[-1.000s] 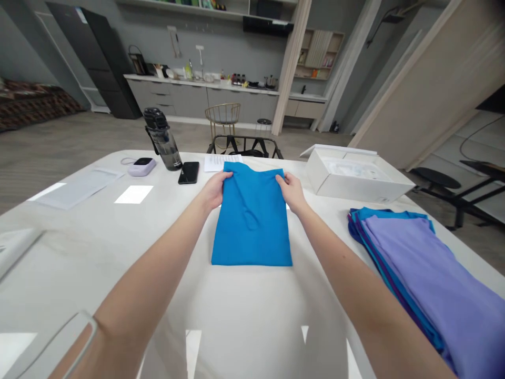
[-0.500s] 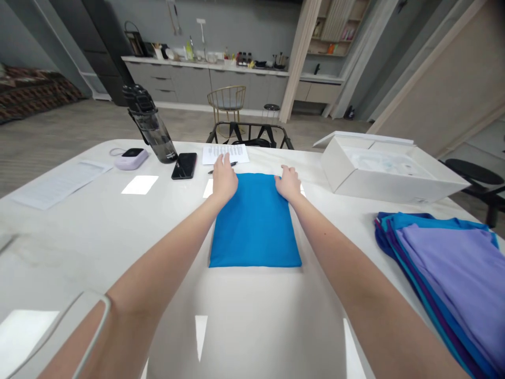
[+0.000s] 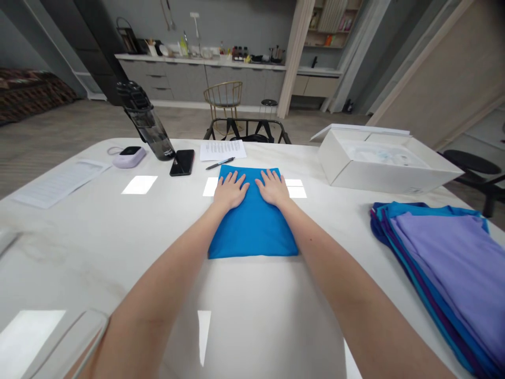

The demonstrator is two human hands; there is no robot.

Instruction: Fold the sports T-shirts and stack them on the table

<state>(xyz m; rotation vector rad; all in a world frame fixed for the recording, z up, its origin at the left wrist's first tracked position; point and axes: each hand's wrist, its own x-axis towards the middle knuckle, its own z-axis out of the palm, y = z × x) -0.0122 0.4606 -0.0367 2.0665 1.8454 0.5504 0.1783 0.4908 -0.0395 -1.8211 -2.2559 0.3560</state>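
A blue cloth point(image 3: 254, 231), folded into a neat rectangle, lies flat on the white table point(image 3: 252, 300) in front of me. My left hand point(image 3: 231, 190) rests palm down on its far left part, fingers spread. On the far right part my right hand point(image 3: 273, 188) lies the same way, fingers stretched out and apart. Neither hand grips the fabric. Just beyond the cloth's far edge is a pen point(image 3: 220, 163), beside a printed sheet point(image 3: 223, 150).
At the right lies a stack of clothes point(image 3: 445, 247), lavender on top, with an open white box point(image 3: 379, 173) behind it. Left of the sheet are a phone point(image 3: 182, 162), a dark bottle point(image 3: 148, 123), a lilac device point(image 3: 129, 157) and papers point(image 3: 61, 181).
Both hands have moved inward from the cloth's far side edges onto its top, and the fingers have spread flat. The pen is now uncovered. The view has shifted slightly.
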